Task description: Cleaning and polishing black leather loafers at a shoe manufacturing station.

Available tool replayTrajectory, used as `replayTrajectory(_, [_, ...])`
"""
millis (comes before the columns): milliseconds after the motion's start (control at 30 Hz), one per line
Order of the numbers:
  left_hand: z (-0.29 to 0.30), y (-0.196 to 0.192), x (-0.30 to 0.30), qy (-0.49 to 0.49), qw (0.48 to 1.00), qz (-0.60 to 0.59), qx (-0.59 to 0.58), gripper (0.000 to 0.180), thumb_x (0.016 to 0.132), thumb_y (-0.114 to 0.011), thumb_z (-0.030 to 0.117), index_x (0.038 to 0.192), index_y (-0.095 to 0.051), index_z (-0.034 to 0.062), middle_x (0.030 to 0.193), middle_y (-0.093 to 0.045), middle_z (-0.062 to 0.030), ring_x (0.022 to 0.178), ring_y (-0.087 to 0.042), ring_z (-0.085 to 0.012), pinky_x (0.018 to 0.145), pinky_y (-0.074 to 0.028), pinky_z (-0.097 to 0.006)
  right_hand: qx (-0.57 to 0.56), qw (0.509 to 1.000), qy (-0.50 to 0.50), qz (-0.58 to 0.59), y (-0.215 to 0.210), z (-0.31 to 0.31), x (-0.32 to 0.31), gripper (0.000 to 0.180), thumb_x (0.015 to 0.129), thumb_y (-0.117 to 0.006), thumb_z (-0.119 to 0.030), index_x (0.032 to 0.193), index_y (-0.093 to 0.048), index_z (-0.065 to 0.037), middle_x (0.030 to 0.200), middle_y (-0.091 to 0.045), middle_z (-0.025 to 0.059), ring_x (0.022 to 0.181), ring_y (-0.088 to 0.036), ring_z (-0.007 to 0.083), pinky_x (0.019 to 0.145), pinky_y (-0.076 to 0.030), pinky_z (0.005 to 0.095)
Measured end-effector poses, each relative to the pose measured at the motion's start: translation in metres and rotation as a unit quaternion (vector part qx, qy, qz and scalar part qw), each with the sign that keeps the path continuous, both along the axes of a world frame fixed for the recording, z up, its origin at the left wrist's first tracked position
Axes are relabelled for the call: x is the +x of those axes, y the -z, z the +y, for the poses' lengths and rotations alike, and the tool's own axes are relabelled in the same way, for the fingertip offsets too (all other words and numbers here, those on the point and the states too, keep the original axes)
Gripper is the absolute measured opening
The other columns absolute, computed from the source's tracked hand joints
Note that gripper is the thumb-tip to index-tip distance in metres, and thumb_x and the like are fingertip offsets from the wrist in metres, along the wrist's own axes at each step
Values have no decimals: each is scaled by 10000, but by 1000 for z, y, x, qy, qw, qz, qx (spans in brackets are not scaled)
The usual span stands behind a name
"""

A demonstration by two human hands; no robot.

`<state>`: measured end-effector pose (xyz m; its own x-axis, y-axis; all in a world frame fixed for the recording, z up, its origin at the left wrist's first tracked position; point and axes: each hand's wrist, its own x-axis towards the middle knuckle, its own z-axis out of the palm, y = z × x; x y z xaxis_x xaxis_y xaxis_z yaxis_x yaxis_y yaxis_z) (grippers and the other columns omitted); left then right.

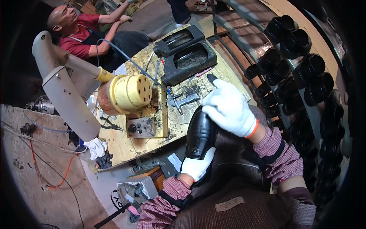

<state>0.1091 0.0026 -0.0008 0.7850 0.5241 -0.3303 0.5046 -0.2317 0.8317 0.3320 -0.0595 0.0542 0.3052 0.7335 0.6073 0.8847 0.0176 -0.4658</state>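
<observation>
A black leather shoe [199, 133] is held over my lap with its toe pointing away from me. My left hand [199, 166], in a white glove, is closed around the heel end. My right hand [230, 108], in a white glove with an orange cuff edge, is at the toe's right side. Its thumb lies close to the leather, and one finger stretches out, ending in a dark tip [211, 78]; whether this is a stain or a cover, I cannot tell. Just past the toe, a metal caliper-like tool [186, 101] lies on the worktable [173, 131].
Two black jugs with cut-out sides [192, 63] lie at the table's back. A yellow perforated nozzle [139, 91] on a beige jointed duct [70, 99] overhangs the left side, near pliers [110, 124]. Racks of black shoes [309, 68] stand right. A person [85, 42] sits beyond the table.
</observation>
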Motion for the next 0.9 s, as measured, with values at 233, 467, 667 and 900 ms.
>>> replayTrajectory(233, [-2,17,1,30,998,-2,55,624,916,-718,381,1420,-547,54,1382,-585,-251,1308,-553,-406,1072,-453,-455,16,996,71,49,48,-9,-21,193,836,-750,-138,1014,-762,-63,961,-729,130,1057,-654,377,988,-494,468])
replayTrajectory(467, [-1,5,-3,-19,1000,14,-20,575,912,-744,394,1344,-606,40,1258,-683,-206,1161,-669,-350,1015,-504,-411,122,790,82,595,30,-28,-14,248,1020,-621,-136,1144,-739,43,1006,-751,92,857,-725,119,779,-549,224])
replayTrajectory(667, [-3,4,-2,-29,999,-10,-45,533,913,-740,388,1308,-635,46,1241,-690,-204,1128,-681,-356,985,-517,-410,31,911,36,409,22,-30,3,230,963,-647,-138,1096,-756,15,960,-748,117,828,-715,217,803,-542,334])
replayTrajectory(900, [-2,10,0,1,1000,-24,-9,506,915,-732,367,1297,-637,50,1203,-694,-204,1108,-680,-367,970,-522,-428,-75,953,-14,294,-8,1,28,206,929,-701,-249,944,-750,-49,802,-696,114,751,-687,252,708,-535,352])
